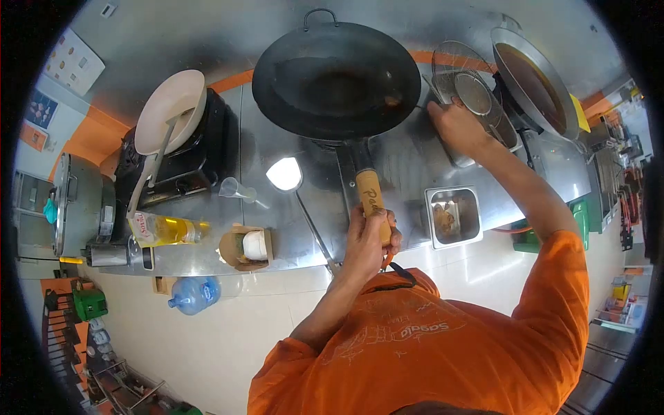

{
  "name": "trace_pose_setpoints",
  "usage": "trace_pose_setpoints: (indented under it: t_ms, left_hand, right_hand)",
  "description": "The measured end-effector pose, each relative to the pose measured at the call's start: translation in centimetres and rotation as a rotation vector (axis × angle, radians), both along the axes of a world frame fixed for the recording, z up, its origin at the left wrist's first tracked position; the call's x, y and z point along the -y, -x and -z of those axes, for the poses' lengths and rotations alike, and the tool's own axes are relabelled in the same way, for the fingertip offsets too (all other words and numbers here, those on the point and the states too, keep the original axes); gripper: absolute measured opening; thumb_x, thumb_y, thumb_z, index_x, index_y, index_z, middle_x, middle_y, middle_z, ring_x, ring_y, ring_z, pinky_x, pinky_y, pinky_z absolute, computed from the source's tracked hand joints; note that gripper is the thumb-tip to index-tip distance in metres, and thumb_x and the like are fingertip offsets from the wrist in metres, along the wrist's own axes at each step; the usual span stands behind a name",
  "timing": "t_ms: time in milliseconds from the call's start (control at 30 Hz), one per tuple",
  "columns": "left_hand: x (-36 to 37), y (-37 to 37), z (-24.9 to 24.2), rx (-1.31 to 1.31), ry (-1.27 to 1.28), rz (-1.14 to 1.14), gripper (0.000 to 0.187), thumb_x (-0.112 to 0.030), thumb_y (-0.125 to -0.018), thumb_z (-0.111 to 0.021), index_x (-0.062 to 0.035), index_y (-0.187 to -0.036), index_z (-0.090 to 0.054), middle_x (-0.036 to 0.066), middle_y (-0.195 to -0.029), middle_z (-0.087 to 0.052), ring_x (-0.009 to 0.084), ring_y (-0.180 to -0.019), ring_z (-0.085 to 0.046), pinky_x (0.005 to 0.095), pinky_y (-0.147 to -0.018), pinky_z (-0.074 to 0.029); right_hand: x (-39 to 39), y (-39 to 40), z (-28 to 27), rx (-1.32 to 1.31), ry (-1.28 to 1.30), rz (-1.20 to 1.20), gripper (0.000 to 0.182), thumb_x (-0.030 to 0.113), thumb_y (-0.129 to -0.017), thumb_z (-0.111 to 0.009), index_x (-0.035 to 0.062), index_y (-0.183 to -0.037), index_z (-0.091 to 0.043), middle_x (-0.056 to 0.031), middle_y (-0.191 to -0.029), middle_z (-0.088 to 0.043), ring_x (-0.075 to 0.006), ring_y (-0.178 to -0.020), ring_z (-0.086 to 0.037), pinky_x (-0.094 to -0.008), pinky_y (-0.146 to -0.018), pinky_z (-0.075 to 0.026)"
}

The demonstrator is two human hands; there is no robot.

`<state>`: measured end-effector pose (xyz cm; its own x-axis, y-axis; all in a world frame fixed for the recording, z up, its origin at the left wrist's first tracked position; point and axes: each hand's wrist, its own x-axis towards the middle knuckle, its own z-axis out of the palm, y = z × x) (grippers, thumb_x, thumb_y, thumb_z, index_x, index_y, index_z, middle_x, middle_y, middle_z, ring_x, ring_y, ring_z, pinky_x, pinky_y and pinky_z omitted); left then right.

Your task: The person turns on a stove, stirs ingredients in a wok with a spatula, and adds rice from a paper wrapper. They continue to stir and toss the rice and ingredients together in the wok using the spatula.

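My left hand (372, 238) is wrapped round the wooden handle (369, 194) of a large black wok (332, 79). The wok is raised over the steel counter, its dark inside showing. At the right my right hand (458, 124) reaches to the wire strainers (474, 93) above a steel tray; its fingertips are partly hidden, and I cannot make out what they grip. A steel spatula (285, 174) lies between the wok and a small cardboard box. Close by my left hand, to its right, sits a small steel container (453, 217) with brownish pieces inside.
Left on the counter (311, 261) are a light pan (170, 113) on a black stove (197, 162), a clear cup (232, 188), an oil bottle (169, 230) and a cardboard box (227, 249). A big pan of dark liquid (532, 86) stands far right.
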<state>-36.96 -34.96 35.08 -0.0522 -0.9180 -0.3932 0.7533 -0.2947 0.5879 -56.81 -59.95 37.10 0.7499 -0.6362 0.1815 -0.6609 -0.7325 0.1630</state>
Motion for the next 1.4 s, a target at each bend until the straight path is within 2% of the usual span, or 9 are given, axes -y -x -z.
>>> trace_pose_setpoints:
  t_ms: [33,100,200,333,733,800,1000,1100,1400]
  left_hand:
    - [0.0,0.0,0.0,0.003,0.0,-0.004,0.025,-0.02,-0.098,-0.047,-0.0076,-0.113,-0.031,0.008,-0.091,-0.051,0.0152,-0.061,-0.053,0.0288,-0.048,-0.043]
    - [-0.1,0.1,0.0,0.003,-0.006,-0.009,0.025,-0.02,-0.098,-0.047,-0.0075,-0.113,-0.031,0.008,-0.091,-0.051,0.0151,-0.061,-0.053,0.0286,-0.047,-0.043]
    - [0.3,-0.1,0.0,-0.001,-0.007,-0.011,0.027,-0.02,-0.098,-0.047,-0.0068,-0.114,-0.031,0.008,-0.091,-0.051,0.015,-0.061,-0.053,0.0282,-0.048,-0.043]
    - [0.1,0.0,0.0,-0.01,-0.007,-0.006,0.027,-0.02,-0.098,-0.048,-0.0068,-0.114,-0.031,0.008,-0.091,-0.051,0.0151,-0.062,-0.053,0.028,-0.048,-0.043]
    - [-0.2,0.3,-0.1,0.004,-0.004,-0.02,0.022,-0.02,-0.099,-0.047,-0.0072,-0.109,-0.032,0.008,-0.091,-0.051,0.0148,-0.061,-0.053,0.0271,-0.045,-0.043]
    - [0.2,0.1,-0.2,0.006,0.003,-0.032,0.022,-0.019,-0.099,-0.047,-0.0071,-0.11,-0.032,0.008,-0.091,-0.051,0.0147,-0.06,-0.053,0.0268,-0.045,-0.042]
    - [0.0,0.5,-0.6,0.029,-0.044,-0.054,0.026,-0.02,-0.097,-0.048,-0.0073,-0.116,-0.037,0.007,-0.09,-0.051,0.014,-0.061,-0.049,0.0271,-0.049,-0.036]
    - [-0.1,0.5,-0.3,0.047,-0.027,-0.054,0.028,-0.02,-0.096,-0.049,-0.0076,-0.118,-0.036,0.006,-0.09,-0.051,0.0139,-0.061,-0.049,0.0266,-0.049,-0.036]
    - [-0.4,0.5,-0.4,0.055,-0.047,-0.08,0.026,-0.02,-0.096,-0.05,-0.0071,-0.116,-0.039,0.006,-0.089,-0.05,0.014,-0.061,-0.049,0.0263,-0.049,-0.036]
  right_hand:
    - [0.3,-0.1,-0.1,0.002,0.003,-0.001,0.011,0.005,-0.087,-0.053,0.0012,-0.097,-0.052,-0.0208,-0.062,-0.06,-0.0416,-0.066,-0.063,-0.0493,-0.077,-0.05]
    - [0.3,-0.2,-0.6,-0.095,-0.107,0.08,0.035,0.002,-0.084,-0.053,-0.0006,-0.118,-0.052,-0.0232,-0.08,-0.065,-0.0415,-0.075,-0.066,-0.0491,-0.069,-0.054]
    - [-0.4,-0.7,-1.4,-0.002,-0.007,0.042,0.013,0.005,-0.085,-0.053,0.0,-0.098,-0.052,-0.0238,-0.067,-0.061,-0.0432,-0.067,-0.063,-0.0497,-0.066,-0.053]
    - [0.0,-0.6,-1.1,0.036,-0.033,0.04,0.014,0.004,-0.085,-0.053,-0.001,-0.098,-0.051,-0.0239,-0.067,-0.06,-0.0435,-0.067,-0.063,-0.0497,-0.061,-0.053]
    - [-0.5,-0.5,-1.0,0.047,-0.01,0.024,0.013,0.008,-0.088,-0.054,0.0,-0.098,-0.051,-0.0224,-0.064,-0.059,-0.042,-0.065,-0.063,-0.0509,-0.071,-0.051]
    - [-1.2,-1.0,-2.8,-0.022,-0.108,0.13,0.034,0.002,-0.084,-0.054,0.0008,-0.117,-0.053,-0.0213,-0.082,-0.065,-0.0401,-0.078,-0.067,-0.0482,-0.067,-0.054]
    - [-0.9,-0.7,-2.8,-0.039,-0.104,0.124,0.035,0.002,-0.084,-0.052,0.0013,-0.119,-0.052,-0.0212,-0.083,-0.065,-0.0399,-0.079,-0.067,-0.0477,-0.068,-0.054]
    - [-0.5,-0.1,-1.8,-0.021,-0.067,0.094,0.019,0.007,-0.086,-0.054,0.0018,-0.105,-0.051,-0.0229,-0.072,-0.063,-0.0419,-0.073,-0.065,-0.0501,-0.064,-0.053]
    - [-0.3,-0.4,-2.0,-0.051,-0.061,0.097,0.019,0.006,-0.087,-0.053,0.0014,-0.105,-0.053,-0.0232,-0.078,-0.064,-0.0425,-0.074,-0.065,-0.0505,-0.066,-0.054]
